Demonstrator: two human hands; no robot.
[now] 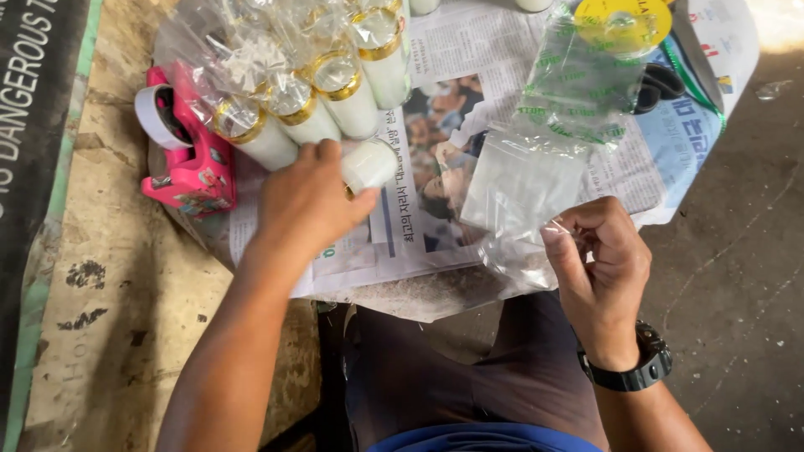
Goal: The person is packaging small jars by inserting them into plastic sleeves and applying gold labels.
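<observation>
Nearest the camera, low right of centre, the right hand (599,268) pinches the edge of a clear plastic bag (519,180) between thumb and fingertips; the bag looks empty and hangs limp over the newspaper (494,50). A pinch that light on slick film could slip, and the bag mouth may stay stuck flat.

At centre left, the left hand (306,205) is closed over an unwrapped white candle (368,163) lying on its side; being round, it could roll off the paper if the fingers loosen.

Farther up, a row of bagged candles (310,105) lies at upper centre-left, each white cylinder inside its own clear bag with a gold band. A pink tape dispenser (188,155) sits at their left. A stack of spare bags (578,84) and a yellow disc (624,21) lie at the upper right.
</observation>
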